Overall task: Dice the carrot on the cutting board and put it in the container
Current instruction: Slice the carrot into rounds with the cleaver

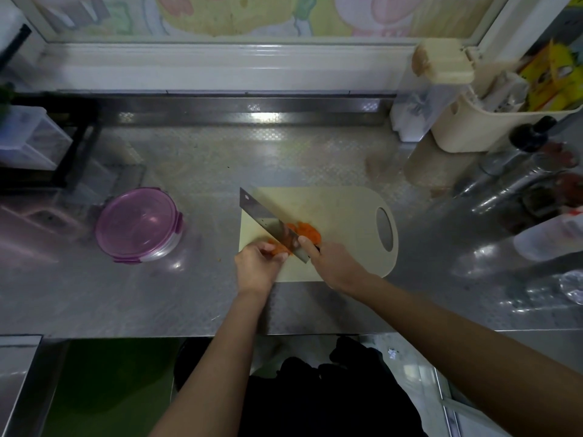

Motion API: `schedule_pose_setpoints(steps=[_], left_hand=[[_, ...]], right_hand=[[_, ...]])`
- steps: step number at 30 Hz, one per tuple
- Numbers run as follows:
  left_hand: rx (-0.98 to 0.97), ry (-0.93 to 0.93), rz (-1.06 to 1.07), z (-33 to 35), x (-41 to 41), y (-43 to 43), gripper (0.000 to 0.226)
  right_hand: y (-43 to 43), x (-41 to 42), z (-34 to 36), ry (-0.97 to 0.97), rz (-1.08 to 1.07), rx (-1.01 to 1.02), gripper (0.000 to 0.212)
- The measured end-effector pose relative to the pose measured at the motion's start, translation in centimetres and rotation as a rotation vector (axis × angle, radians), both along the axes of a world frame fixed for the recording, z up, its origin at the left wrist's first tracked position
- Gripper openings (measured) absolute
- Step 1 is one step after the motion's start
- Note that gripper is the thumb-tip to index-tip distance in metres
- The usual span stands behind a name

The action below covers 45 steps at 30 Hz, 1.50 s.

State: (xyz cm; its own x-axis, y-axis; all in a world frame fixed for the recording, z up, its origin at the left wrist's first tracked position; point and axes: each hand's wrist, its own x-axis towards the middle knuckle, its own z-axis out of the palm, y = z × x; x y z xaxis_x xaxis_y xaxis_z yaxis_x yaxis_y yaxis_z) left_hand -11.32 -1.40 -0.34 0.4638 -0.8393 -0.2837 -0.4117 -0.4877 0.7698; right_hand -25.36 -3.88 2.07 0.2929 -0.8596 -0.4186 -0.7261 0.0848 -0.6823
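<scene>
While your left hand (257, 261) pinches the uncut carrot stub (279, 249) at the near-left corner of the cutting board (344, 209), your right hand (328, 260) is clamped round the handle of the cleaver (268, 220), blade set against the stub. Cut pieces (306, 232) lie just right of the blade (slices or dice, I cannot tell). Assessment: cutting is partway; the container (138, 223) stands well left, lid on, transfer not yet begun.

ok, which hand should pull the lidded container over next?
Left, probably: the left hand, holding the carrot, is nearer the container left of the cutting board; the right hand grips the knife.
</scene>
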Motion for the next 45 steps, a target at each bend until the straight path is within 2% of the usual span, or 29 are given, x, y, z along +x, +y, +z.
schedule_pose_setpoints(steps=[6, 16, 21, 24, 29, 31, 33, 36, 40, 43, 45], left_hand=[[0.016, -0.006, 0.003, 0.0, 0.1, -0.1, 0.021], [0.034, 0.029, 0.011, 0.6, 0.0, -0.1, 0.018], [0.026, 0.032, 0.007, 0.6, 0.0, -0.2, 0.018], [0.017, 0.024, -0.011, 0.6, 0.0, -0.1, 0.017], [0.004, 0.001, -0.015, 0.4, 0.1, -0.1, 0.016], [-0.006, 0.004, -0.011, 0.4, 0.1, 0.0, 0.015], [-0.003, 0.006, -0.009, 0.4, 0.1, 0.0, 0.015], [0.012, 0.020, 0.001, 0.4, 0.2, -0.1, 0.017], [0.020, 0.011, 0.014, 0.2, 0.2, -0.1, 0.024], [0.030, -0.008, 0.002, 0.3, 0.1, 0.0, 0.025], [0.025, -0.010, 0.008, 0.3, 0.0, 0.0, 0.025]], right_hand=[[0.2, -0.3, 0.2, 0.022, -0.010, -0.014, 0.049], [0.6, 0.4, 0.5, 0.160, 0.104, -0.039, 0.045], [-0.2, 1.4, 0.3, 0.073, 0.030, 0.010, 0.048], [-1.1, 2.5, 0.4, 0.060, 0.064, 0.033, 0.045], [-1.9, 3.6, 0.0, 0.031, -0.053, 0.096, 0.041], [-2.0, 3.5, -0.2, 0.106, -0.001, 0.031, 0.046], [-2.1, 3.4, -0.1, 0.051, -0.022, 0.078, 0.040], [-1.6, 2.9, 0.7, 0.000, 0.066, 0.048, 0.046], [-0.1, -0.2, 1.3, 0.133, 0.083, 0.111, 0.048], [0.8, -1.4, 1.7, 0.162, 0.059, 0.192, 0.053], [0.6, -1.3, 1.5, 0.205, 0.083, 0.169, 0.048]])
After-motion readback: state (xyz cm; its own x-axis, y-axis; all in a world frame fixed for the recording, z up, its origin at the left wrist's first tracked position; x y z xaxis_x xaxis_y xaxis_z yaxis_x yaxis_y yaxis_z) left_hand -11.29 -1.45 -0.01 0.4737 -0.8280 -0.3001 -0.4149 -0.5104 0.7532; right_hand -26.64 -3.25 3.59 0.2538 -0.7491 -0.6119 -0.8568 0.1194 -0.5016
